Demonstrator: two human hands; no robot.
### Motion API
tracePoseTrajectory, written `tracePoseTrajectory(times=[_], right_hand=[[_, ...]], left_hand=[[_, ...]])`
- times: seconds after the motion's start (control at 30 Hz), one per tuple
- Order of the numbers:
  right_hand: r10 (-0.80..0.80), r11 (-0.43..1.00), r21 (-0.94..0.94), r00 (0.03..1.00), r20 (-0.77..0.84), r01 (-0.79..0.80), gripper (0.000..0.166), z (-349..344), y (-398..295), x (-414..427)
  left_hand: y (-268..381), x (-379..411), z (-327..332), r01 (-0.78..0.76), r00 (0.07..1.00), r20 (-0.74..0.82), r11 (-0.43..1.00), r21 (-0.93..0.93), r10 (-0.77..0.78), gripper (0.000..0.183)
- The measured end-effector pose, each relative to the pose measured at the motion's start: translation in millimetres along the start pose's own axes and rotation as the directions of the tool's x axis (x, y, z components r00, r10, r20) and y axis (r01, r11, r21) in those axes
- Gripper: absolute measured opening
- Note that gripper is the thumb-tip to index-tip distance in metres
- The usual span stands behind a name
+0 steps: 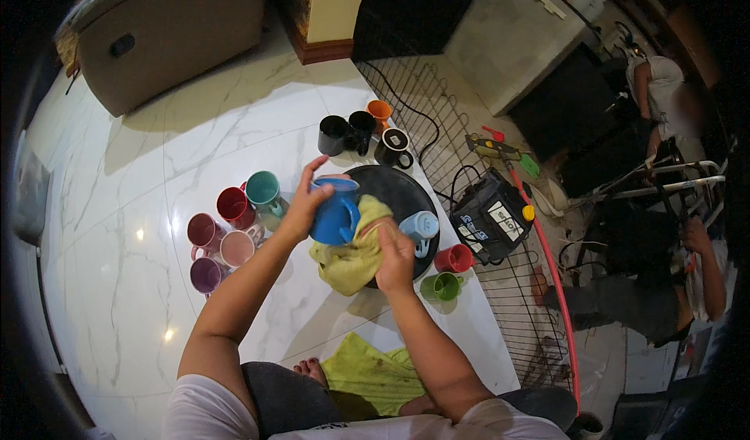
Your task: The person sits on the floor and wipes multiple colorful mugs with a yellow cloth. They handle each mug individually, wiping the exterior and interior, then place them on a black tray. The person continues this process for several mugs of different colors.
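Observation:
My left hand (307,199) grips a blue mug (332,217) by its rim and side, its handle turned toward my right. In my right hand (394,255) is a yellow-green cloth (351,264), bunched up against the mug's side. Beneath both hands lies a round black tray (404,188), partly hidden, with a light blue mug (419,226) upside down on it. Left of my forearm stand several mugs: teal (263,188), red (234,207), maroon (205,232), pink (237,248) and purple (208,275).
Beyond the tray are black mugs (333,135) and an orange mug (379,110). Red (454,258) and green (442,286) mugs stand right of it. Past the tile edge are a wire rack (510,317), a black machine (492,217), a red hose (548,252) and other people (656,82). Another cloth (369,375) lies near me.

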State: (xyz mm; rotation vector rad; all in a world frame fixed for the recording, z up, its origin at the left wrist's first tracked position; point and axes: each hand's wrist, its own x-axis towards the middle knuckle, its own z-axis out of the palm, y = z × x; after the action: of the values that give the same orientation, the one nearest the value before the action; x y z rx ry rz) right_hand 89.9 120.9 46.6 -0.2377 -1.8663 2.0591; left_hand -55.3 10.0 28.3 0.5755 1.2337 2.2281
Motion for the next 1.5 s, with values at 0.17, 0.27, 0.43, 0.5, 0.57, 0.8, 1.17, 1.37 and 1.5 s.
tracePoseTrajectory(times=[0.17,0.27,0.43,0.5,0.57,0.8,1.17,1.37,1.5], right_hand=[[0.423,0.766,0.617,0.864,-0.273,-0.180,0.029,-29,44,-9],[0.206,0.683,0.727,0.973,-0.102,-0.069,0.035,-19,-21,11],[-0.511,0.677,-0.534,0.845,0.156,0.507,0.021,17,-58,22],[-0.524,0.726,-0.504,0.851,0.037,0.468,0.022,19,-45,21],[-0.447,0.839,-0.370,0.894,-0.046,0.400,0.019,20,-39,22],[0.241,0.877,0.473,0.931,-0.274,-0.088,0.027,-50,15,46],[0.135,0.985,0.123,0.988,-0.080,-0.125,0.040,5,1,49],[0.272,0.912,0.357,0.950,-0.151,-0.204,0.048,24,45,18],[0.048,0.967,-0.198,0.874,-0.483,-0.162,0.027,-23,100,31]], left_hand=[[29,22,12,-0.098,0.993,0.067,0.995,-0.018,0.099,0.081],[32,10,12,-0.098,0.985,0.149,0.992,0.085,0.084,0.076],[38,7,31,-0.116,0.979,0.190,0.975,0.187,0.080,0.085],[38,5,31,-0.118,0.980,0.185,0.970,0.211,0.079,0.085],[34,1,27,-0.112,0.983,0.170,0.962,0.248,0.071,0.085],[45,7,28,-0.158,0.968,0.221,0.969,0.189,0.114,0.095],[10,7,31,-0.077,0.983,-0.172,0.995,-0.066,0.065,0.065],[-8,7,26,0.133,0.844,-0.374,0.827,-0.547,-0.383,0.046],[-31,0,24,0.332,0.938,-0.177,0.920,0.208,-0.298,0.057]])
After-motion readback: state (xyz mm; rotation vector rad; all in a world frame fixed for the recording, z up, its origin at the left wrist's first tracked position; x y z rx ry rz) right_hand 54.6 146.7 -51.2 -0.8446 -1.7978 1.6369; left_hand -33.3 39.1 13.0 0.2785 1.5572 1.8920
